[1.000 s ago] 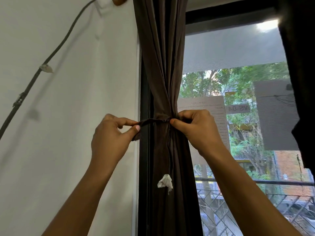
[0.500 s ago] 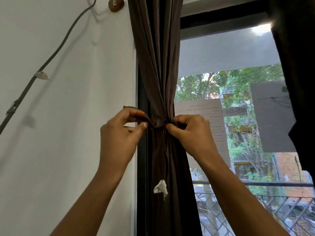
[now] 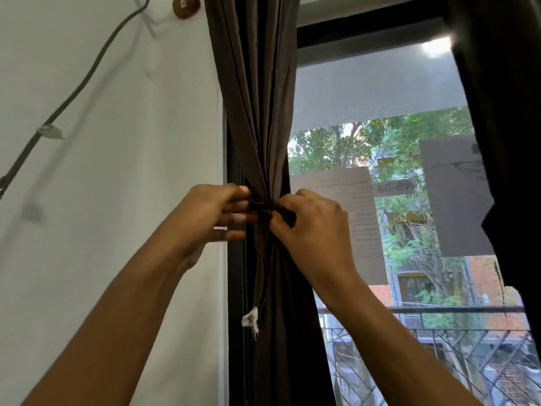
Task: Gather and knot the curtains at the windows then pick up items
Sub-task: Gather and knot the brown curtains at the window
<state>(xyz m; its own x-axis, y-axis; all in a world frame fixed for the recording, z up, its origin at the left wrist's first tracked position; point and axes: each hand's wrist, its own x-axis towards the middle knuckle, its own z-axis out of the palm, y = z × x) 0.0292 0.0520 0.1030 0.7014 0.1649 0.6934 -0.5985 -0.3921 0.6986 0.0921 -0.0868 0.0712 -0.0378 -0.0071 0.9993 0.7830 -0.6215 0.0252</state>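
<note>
Knot-tying on dark brown fabric curtain at black window frame
Left hand and right hand each pinch the thin dark tie band at the gathered waist, meeting close, likely to tighten the knot

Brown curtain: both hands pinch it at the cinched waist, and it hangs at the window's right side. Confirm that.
Wrong side. The head view shows the brown curtain hanging at the left side of the window, against the white wall. The left hand and right hand do pinch it at the cinched waist.
</note>
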